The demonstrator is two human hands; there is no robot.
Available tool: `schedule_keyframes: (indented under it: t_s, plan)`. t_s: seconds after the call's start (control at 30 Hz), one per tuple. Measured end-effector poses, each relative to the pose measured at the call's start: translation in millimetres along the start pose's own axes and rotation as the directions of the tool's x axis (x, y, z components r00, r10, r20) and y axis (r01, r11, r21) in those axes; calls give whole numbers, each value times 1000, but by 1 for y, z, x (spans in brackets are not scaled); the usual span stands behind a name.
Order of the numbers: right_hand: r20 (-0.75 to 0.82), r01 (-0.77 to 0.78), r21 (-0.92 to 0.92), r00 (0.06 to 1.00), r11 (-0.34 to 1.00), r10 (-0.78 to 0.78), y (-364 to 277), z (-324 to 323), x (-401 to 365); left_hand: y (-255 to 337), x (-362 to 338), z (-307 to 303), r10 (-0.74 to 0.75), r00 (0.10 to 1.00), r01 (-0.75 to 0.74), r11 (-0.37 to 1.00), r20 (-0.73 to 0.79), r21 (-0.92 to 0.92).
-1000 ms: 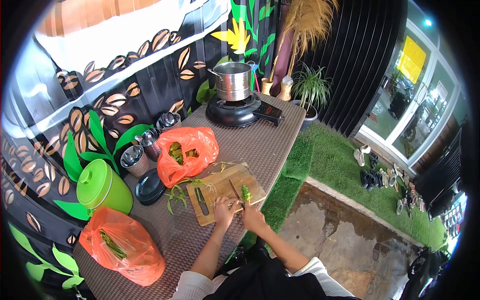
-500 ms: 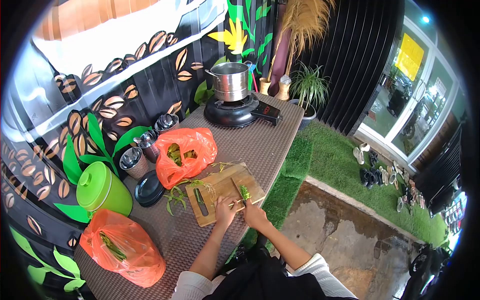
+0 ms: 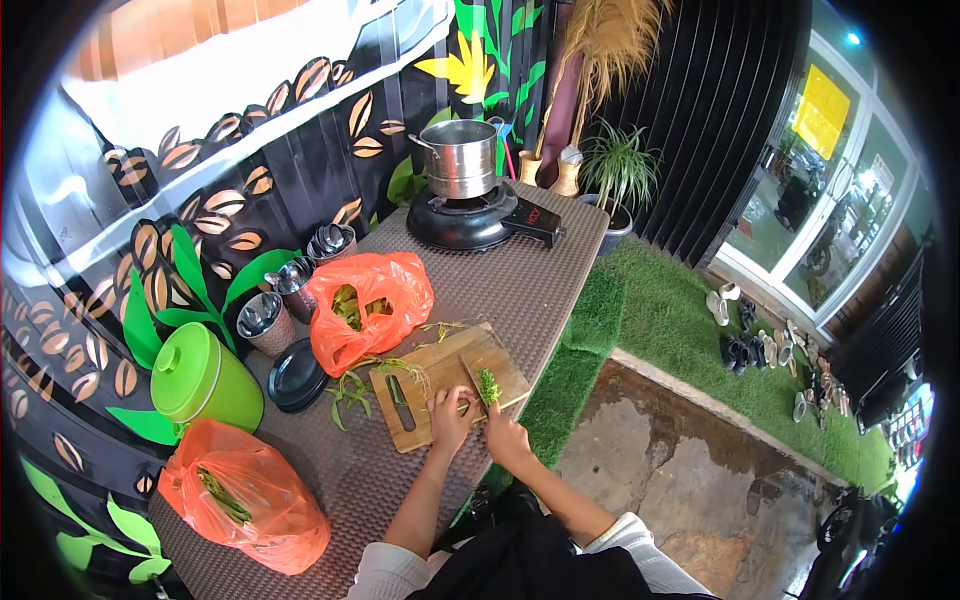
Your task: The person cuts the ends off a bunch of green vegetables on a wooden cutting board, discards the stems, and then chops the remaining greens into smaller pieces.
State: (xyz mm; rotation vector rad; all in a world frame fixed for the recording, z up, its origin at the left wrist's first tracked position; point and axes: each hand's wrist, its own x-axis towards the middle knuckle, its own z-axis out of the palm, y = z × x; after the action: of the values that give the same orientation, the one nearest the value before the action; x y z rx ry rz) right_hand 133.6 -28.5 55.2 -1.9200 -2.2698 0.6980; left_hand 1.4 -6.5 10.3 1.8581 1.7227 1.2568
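A wooden cutting board (image 3: 430, 362) lies slantwise near the table edge in the head view. My right hand (image 3: 508, 440) is closed around a knife, whose blade (image 3: 474, 380) reaches across the board. Chopped greens (image 3: 488, 384) form a small heap on the right side of the blade. My left hand (image 3: 452, 416) rests on the board just left of the knife, its fingers curled over green stems that they mostly hide. Loose leaves and stems (image 3: 350, 392) trail off the board's left side.
An orange plastic bag of greens (image 3: 395, 278) stands behind the board; another orange bag (image 3: 270, 535) is at the near left. A green lidded container (image 3: 225, 385), black plates (image 3: 298, 376) and cutlery holders (image 3: 268, 335) line the wall. Farther back, a steel pot (image 3: 462, 172) sits on a stove (image 3: 455, 228).
My right hand has drawn back slightly toward me with the knife. My left hand has barely shifted on the board, still over the stems.
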Motion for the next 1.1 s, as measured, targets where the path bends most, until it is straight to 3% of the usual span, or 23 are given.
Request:
schedule_keyframes:
  t_s: [0.13,0.3,0.4,0.47,0.57,0.7,0.77,1.0,1.1]
  plan:
    - [-52,46,24,998,999,-45,6,1,19,-1,-1,0,9,1000,-9,1000,-3,-10]
    - [-8,66,11,998,998,-66,8,-2,9,-6,-1,3,35,999,-34,999,-30,26]
    - [-86,62,-46,994,997,-66,7,13,1,3,-1,-2,5,1000,-5,1000,3,11]
    - [-13,23,-3,1000,1000,-23,4,11,10,5,0,-3,10,1000,-10,999,-7,-31]
    - [-37,64,102,997,993,-61,9,-1,23,-1,0,1,5,1000,-5,1000,-10,-6]
    - [-9,60,103,998,993,-60,3,-9,8,-7,0,4,41,998,-41,999,-45,2]
    - [-71,-5,64,997,998,10,-3,4,-2,-2,0,0,19,1000,-19,1000,-10,0]
    - [-60,67,91,996,994,-62,3,2,19,-1,0,1,2,1000,-2,1000,-11,-7]
    - [-61,25,93,998,995,-19,-2,3,3,-3,0,0,41,999,-40,999,-34,23]
